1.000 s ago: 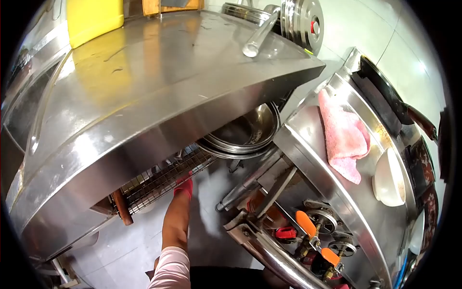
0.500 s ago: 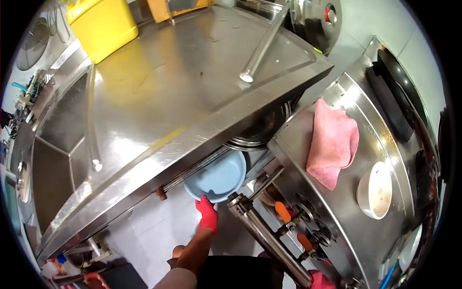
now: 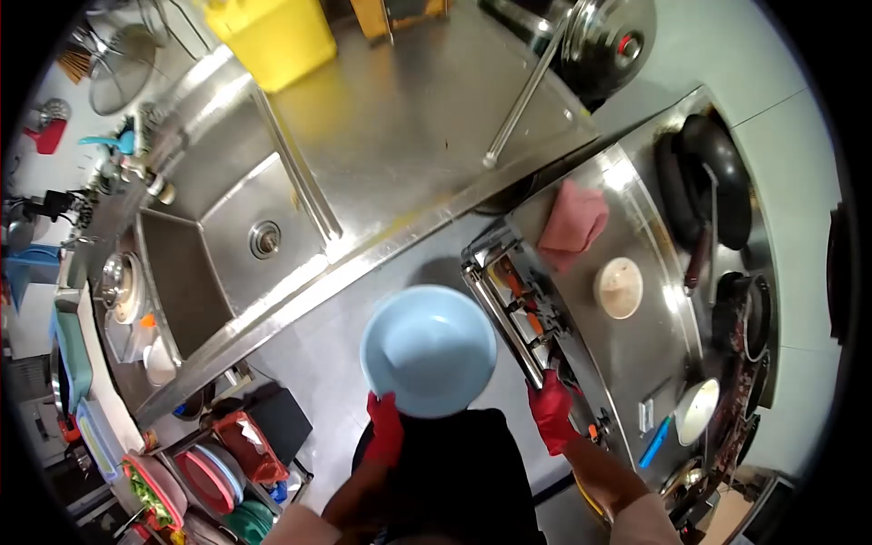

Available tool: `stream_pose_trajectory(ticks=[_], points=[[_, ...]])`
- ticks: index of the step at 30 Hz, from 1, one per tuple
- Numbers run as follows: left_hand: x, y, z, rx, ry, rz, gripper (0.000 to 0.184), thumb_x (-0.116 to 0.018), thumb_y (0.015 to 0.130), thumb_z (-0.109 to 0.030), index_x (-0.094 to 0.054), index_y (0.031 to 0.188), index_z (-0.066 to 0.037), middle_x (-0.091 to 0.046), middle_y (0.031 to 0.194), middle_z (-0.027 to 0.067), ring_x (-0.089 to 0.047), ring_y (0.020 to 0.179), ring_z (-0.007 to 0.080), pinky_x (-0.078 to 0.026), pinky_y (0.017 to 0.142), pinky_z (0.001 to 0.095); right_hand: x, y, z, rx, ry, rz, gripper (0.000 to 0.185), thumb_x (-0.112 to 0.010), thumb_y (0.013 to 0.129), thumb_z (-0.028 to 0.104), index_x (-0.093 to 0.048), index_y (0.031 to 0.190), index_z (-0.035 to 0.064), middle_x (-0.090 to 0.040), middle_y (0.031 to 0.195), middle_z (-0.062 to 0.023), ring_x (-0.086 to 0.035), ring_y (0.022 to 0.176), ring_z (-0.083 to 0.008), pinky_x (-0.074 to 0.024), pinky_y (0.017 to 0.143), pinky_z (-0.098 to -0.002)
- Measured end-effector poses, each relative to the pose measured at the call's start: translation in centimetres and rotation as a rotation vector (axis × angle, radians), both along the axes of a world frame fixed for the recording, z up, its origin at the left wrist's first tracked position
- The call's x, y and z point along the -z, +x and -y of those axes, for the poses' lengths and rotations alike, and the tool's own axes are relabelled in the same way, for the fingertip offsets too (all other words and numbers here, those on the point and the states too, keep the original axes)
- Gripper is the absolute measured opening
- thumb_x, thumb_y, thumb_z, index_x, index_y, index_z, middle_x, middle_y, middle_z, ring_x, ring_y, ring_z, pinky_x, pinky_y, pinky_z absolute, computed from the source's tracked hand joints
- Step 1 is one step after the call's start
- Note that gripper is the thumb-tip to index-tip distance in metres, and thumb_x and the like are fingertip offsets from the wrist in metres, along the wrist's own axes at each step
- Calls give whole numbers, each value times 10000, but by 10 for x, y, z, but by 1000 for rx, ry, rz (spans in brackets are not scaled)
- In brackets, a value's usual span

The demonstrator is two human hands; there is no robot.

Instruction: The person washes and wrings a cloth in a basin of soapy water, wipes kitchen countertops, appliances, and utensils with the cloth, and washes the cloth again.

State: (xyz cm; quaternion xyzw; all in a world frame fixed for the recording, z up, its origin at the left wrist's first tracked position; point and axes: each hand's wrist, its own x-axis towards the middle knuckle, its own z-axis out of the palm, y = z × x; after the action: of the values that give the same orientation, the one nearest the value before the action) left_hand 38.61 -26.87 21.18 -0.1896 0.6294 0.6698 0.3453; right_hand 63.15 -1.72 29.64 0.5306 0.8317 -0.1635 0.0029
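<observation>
Left hand (image 3: 384, 429) clamped on the blue basin's (image 3: 429, 351) seven-o'clock rim, its underside hidden.
The right hand (image 3: 551, 416) touches the metal rail (image 3: 501, 324) at the basin's four o'clock; whether clenched, I cannot tell. The basin is round, open, smooth inside. The rail flanks it at three; the sink (image 3: 263, 200) lies at ten, the white bowl (image 3: 619, 288) at two.

The head camera looks steeply down and forward from above the lap (image 3: 445, 477), near the basin (image 3: 429, 352), its wide, round-edged field spanning the sink (image 3: 241, 204) to the basin's left, the counter (image 3: 400, 118) beyond it and the stove (image 3: 627, 213) to its right.
</observation>
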Motion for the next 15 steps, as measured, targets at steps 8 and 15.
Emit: stream_pose_trajectory(ticks=[8,15], points=[[-212,0,42,149,28,10,307,-576,853,-37,-627,1151,14,-701,1031,108,-654,928,224,-522,874,381,-61,-12,8,-44,-157,476,498,-745,854,330,-554,1201,29,-672,1131,-152,-664,1036,-345,-537,816,-456],[-317,-64,22,-40,284,-204,203,-600,870,-31,-617,1072,-23,-680,937,61,-608,826,146,-503,771,328,-87,-43,27,-157,-139,95,194,-611,879,216,-727,906,62,-720,888,-187,-701,784,-380,-551,668,-488]])
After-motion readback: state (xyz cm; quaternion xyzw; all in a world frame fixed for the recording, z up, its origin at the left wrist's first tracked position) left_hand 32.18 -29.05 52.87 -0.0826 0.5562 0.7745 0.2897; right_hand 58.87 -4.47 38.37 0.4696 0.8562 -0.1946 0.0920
